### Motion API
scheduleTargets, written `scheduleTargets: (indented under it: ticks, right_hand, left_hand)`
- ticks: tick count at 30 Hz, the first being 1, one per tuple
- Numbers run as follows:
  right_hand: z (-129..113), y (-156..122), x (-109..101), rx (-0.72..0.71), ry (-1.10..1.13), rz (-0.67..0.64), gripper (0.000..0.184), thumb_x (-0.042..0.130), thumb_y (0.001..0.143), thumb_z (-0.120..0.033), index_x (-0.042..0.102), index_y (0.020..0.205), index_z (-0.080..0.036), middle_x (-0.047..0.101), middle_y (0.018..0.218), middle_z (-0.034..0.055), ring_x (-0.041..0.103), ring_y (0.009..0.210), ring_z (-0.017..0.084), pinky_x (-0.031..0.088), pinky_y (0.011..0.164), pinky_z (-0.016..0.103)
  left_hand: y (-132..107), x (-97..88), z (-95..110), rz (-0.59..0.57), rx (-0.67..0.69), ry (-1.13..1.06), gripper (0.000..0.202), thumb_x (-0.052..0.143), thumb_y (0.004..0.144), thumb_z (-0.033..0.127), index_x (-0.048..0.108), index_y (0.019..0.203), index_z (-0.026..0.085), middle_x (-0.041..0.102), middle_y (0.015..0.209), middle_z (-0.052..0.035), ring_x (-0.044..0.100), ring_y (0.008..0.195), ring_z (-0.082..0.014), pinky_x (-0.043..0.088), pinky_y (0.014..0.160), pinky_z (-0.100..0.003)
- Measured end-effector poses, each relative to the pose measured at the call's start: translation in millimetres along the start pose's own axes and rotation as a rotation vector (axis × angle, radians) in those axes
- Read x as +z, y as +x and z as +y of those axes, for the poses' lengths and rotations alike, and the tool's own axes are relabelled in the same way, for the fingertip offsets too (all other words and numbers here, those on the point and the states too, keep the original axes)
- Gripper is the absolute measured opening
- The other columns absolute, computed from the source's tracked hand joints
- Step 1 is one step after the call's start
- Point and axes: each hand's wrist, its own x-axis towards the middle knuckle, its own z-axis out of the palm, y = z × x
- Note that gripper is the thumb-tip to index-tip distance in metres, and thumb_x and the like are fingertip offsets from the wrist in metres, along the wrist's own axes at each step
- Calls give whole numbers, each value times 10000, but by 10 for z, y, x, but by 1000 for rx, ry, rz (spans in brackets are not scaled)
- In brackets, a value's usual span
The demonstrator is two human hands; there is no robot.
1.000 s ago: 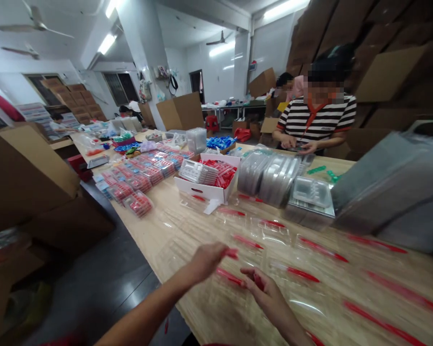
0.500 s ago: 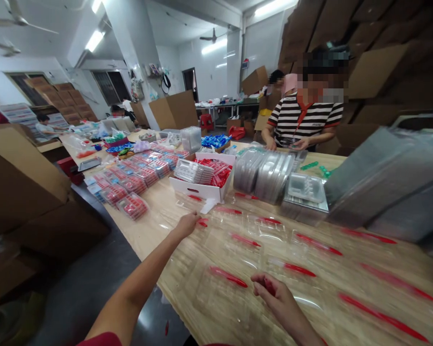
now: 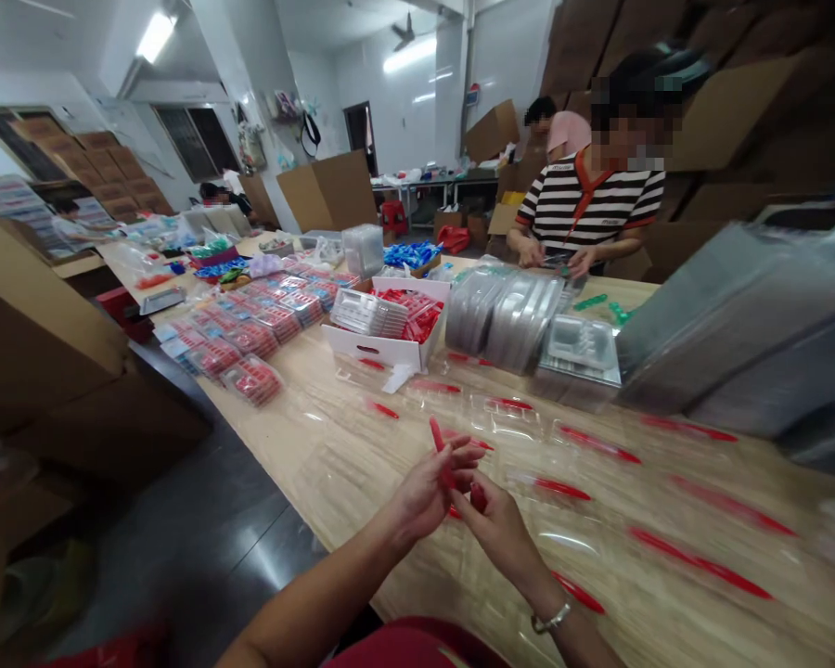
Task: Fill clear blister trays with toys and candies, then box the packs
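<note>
The left hand (image 3: 424, 496) pinches a slim red plastic stick (image 3: 437, 445) low down; it looks light, stiff, slippery. The right hand (image 3: 497, 538) curls close beside it.

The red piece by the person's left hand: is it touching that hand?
Touching: the head view shows the red piece running between the fingers of the left hand.

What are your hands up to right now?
Left hand holding a red plastic stick. Right hand pinching a red piece. Clear blister trays just beyond.
</note>
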Motion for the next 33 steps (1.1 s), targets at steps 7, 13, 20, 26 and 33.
scheduleTargets:
  ticks: [7, 13, 20, 26, 33]
  right_hand:
    - [110, -124, -43, 59, -26, -137, 320, 549, 781, -451, 656, 873, -163, 622, 699, 17, 508, 588, 140, 382, 558, 259]
    - [233, -253, -11, 89, -11, -241, 337, 511, 786, -490, 625, 783, -174, 558, 635, 3, 518, 620, 155, 406, 596, 275]
    - [157, -231, 53, 121, 59, -289, 378, 530, 790, -524, 631, 888, -173, 608, 719, 22, 573, 693, 177, 445, 650, 292]
    - [93, -263, 126, 34, -38, -296, 412, 489, 851, -509, 596, 1070, -176, 656, 819, 42, 594, 732, 181, 449, 686, 302]
    - [255, -338, 80, 92, -79, -398, 429, 434, 867, -547, 612, 973, -170, 634, 732, 28, 572, 687, 171, 415, 645, 282]
  left_hand:
    - [-234, -167, -24, 265, 184, 162, 603, 763, 594, 243, 497, 1134, 198, 653, 850, -5, 618, 689, -127, 454, 657, -254]
    - [-519, -750, 212, 657, 389, 409, 636, 774, 527, 304, 493, 1084, 182, 532, 605, 80, 510, 519, -79, 379, 496, -190]
    - [-603, -754, 360, 652, 470, 468, 576, 760, 572, 332, 501, 1067, 191, 495, 616, 80, 499, 533, -73, 390, 495, -180]
    - [-568, -543, -170, 483, 503, 823, 454, 644, 738, 351, 508, 1143, 196, 604, 824, -35, 600, 755, -170, 497, 691, -316]
    - [-796, -829, -139, -154, 698, 1903, 294, 427, 892, 197, 581, 1142, 214, 662, 1062, -83, 586, 993, -182, 447, 898, -329]
